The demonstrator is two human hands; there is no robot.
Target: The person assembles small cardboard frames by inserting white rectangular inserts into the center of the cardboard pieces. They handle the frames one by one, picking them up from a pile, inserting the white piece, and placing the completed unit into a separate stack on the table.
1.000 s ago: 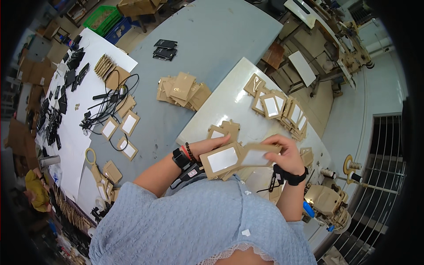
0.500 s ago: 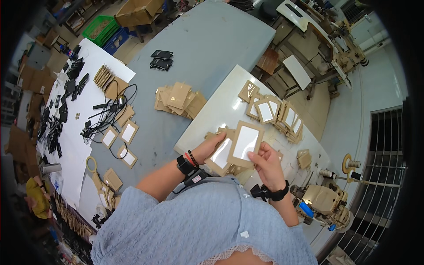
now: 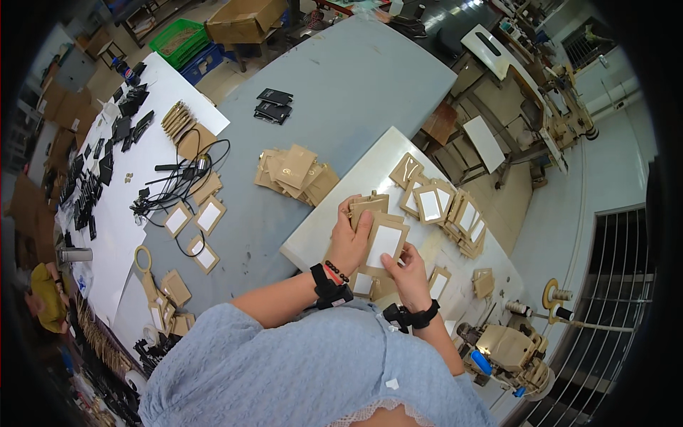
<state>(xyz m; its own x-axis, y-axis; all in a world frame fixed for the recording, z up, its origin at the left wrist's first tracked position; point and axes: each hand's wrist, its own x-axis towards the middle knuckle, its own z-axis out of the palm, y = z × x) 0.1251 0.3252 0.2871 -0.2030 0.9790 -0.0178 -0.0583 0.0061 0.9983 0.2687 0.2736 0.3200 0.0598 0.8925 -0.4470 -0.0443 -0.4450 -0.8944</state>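
Observation:
My left hand is wrapped round a small stack of tan card holders, its thumb lying over them. Between the thumb and fingers of my right hand is the lower edge of a tan card holder with a pale window framed in tan. This holder overlaps the front of the stack, next to my left thumb. Whether it touches the stack I cannot tell. Below my hands, more holders lie on the white sewing table, partly covered by my arms.
Windowed holders are heaped at the table's far edge. A sewing machine with thread spools stands at right. On the grey table are a tan pile, black holders and tangled black cable.
My right hand has brought its card holder left, closer against the stack. My left hand has turned the stack more upright and shows its thumb along it. The whole view has shifted slightly.

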